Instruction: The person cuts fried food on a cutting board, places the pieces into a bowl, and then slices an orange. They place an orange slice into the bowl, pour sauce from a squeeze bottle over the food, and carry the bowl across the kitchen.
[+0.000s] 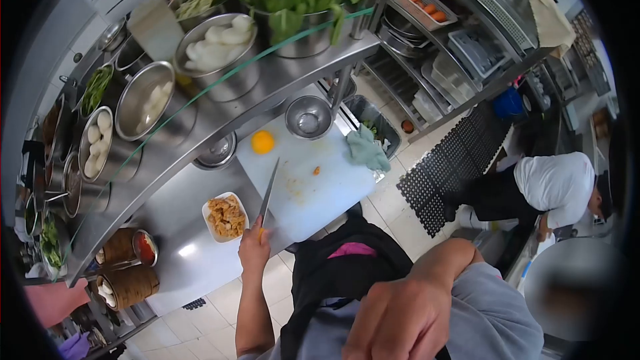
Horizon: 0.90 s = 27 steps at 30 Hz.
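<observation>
My left hand (255,250) is closed around the handle of a knife (271,190), whose blade points away over the left edge of the white cutting board (333,197). Close to the camera, my right hand (403,320) is raised with its fingers curled; whatever they may hold is hidden. Beside the knife, a white dish (243,208) is filled with chopped orange-brown food (227,219). On the board lie a round yellow-orange thing (263,141), a small orange-brown scrap (317,171) and wet smears. A steel bowl (309,117) stands at its far edge.
A steel shelf (267,80) with pots of vegetables overhangs the counter. A green cloth (367,149) drapes the board's right corner, near a bin (377,120). Bamboo steamers (130,287) sit at left. A person in a white shirt (557,180) bends over at right.
</observation>
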Available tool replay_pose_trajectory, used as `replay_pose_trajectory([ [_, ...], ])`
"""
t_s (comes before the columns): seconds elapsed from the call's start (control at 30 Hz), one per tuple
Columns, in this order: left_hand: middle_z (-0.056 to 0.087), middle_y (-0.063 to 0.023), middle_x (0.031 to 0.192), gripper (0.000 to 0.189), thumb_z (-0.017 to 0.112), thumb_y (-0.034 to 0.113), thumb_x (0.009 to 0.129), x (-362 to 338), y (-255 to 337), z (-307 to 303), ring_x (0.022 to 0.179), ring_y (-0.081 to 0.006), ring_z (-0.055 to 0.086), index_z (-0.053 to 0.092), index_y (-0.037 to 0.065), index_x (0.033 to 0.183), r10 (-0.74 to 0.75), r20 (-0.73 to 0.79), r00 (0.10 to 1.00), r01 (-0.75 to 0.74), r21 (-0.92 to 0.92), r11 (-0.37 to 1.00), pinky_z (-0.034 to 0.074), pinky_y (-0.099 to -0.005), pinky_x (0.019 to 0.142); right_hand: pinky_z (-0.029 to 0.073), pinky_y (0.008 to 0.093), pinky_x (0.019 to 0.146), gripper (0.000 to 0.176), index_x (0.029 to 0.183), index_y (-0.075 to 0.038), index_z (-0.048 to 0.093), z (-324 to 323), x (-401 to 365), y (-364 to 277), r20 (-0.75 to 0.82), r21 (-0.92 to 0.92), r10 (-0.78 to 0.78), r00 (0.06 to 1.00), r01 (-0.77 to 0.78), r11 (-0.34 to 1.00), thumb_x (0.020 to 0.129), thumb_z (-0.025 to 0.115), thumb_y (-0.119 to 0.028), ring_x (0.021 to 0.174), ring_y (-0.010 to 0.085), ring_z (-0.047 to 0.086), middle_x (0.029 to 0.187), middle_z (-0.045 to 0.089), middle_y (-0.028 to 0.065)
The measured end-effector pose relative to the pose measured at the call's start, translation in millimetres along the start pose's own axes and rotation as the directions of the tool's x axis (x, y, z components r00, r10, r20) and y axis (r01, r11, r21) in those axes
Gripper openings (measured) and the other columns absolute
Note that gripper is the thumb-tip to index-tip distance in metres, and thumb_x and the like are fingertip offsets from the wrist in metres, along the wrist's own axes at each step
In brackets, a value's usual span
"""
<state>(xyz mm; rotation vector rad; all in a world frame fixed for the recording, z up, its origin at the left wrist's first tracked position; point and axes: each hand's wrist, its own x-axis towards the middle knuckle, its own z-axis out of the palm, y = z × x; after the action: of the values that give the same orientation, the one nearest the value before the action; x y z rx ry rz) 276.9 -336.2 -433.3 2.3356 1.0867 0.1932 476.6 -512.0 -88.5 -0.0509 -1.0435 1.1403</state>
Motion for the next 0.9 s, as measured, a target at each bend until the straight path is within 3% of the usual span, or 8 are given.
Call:
replay_pose_trajectory([
  [0.37,0.066,-0.0223,0.093,0.047,0.063,0.028,0.102,-24,67,52,0.085,-0.0422,0.068,0.061,0.017,0.148,-0.215,-0.048,0.976,0.219,0.113,0.969,0.056,-0.0524,0.075,0.058,0.035,0.073,0.02,0.103,0.006,0.079,-72,-36,-107,0.123,0.334,0.092,0.988,-0.128,0.934,0.091,0.084,-0.01,0.088,0.0291,0.073,0.097,0.076,0.0184],
  [0.47,0.065,-0.0219,0.093,0.047,0.063,0.028,0.103,-37,96,74,0.084,-0.0423,0.068,0.061,0.017,0.148,-0.254,-0.066,0.965,0.26,0.102,0.96,0.056,-0.0517,0.075,0.053,0.0366,0.074,0.017,0.101,0.003,0.08,-100,-53,-131,0.068,0.36,-0.063,0.996,0.035,0.932,0.092,0.084,-0.012,0.087,0.0271,0.072,0.099,0.076,0.0173],
  [0.53,0.065,-0.0212,0.091,0.047,0.063,0.029,0.103,-35,105,88,0.084,-0.042,0.068,0.061,0.017,0.149,-0.277,-0.109,0.955,0.288,0.107,0.952,0.056,-0.0513,0.074,0.058,0.0384,0.086,0.015,0.107,0.004,0.075,-142,-60,-163,0.179,0.219,0.099,0.979,-0.138,0.966,0.096,0.075,-0.006,0.099,0.0322,0.072,0.108,0.075,0.0185],
  [0.63,0.065,-0.0201,0.093,0.049,0.063,0.028,0.102,-28,110,104,0.083,-0.0414,0.068,0.059,0.02,0.15,-0.315,-0.258,0.913,0.353,0.113,0.929,0.057,-0.052,0.074,0.055,0.0379,0.089,0.016,0.106,0.003,0.074,-198,-96,-158,-0.283,-0.24,0.268,0.921,-0.338,0.91,0.097,0.069,-0.008,0.1,0.0266,0.071,0.108,0.075,0.0172],
  [0.67,0.065,-0.0202,0.095,0.049,0.064,0.028,0.102,-18,117,103,0.084,-0.0415,0.068,0.058,0.023,0.151,-0.344,-0.239,0.908,0.38,0.126,0.916,0.057,-0.0521,0.075,0.055,0.0364,0.089,0.016,0.106,0.002,0.075,-231,-110,-142,-0.452,-0.575,0.235,0.861,-0.482,0.661,0.097,0.069,-0.01,0.1,0.0247,0.071,0.11,0.074,0.0155],
  [0.7,0.065,-0.0202,0.096,0.05,0.064,0.028,0.102,-11,121,101,0.085,-0.0417,0.069,0.057,0.025,0.152,-0.38,-0.229,0.896,0.416,0.139,0.899,0.057,-0.0523,0.075,0.054,0.0378,0.095,0.019,0.111,-0.002,0.075,-272,-131,-114,-0.542,-0.698,0.207,0.815,-0.573,0.429,0.095,0.071,-0.013,0.104,0.0283,0.071,0.113,0.074,0.0153],
  [0.8,0.066,-0.0211,0.105,0.052,0.062,0.032,0.102,4,122,111,0.091,-0.043,0.07,0.054,0.029,0.153,-0.436,-0.189,0.88,0.463,0.126,0.878,0.058,-0.0556,0.08,0.048,0.0476,0.109,0.044,0.131,-0.007,0.071,-375,-247,-46,-0.458,-0.869,0.206,0.865,-0.386,-0.309,0.087,0.072,-0.006,0.124,0.0413,0.059,0.132,0.065,0.0215],
  [0.9,0.065,-0.0198,0.102,0.051,0.062,0.034,0.102,9,140,94,0.088,-0.0436,0.07,0.055,0.03,0.152,-0.445,-0.2,0.873,0.473,0.12,0.873,0.058,-0.0554,0.078,0.047,0.0478,0.111,0.05,0.131,-0.01,0.072,-405,-308,-25,-0.45,-0.873,0.258,0.855,-0.36,-0.329,0.081,0.072,-0.003,0.128,0.0424,0.056,0.137,0.063,0.0215],
])
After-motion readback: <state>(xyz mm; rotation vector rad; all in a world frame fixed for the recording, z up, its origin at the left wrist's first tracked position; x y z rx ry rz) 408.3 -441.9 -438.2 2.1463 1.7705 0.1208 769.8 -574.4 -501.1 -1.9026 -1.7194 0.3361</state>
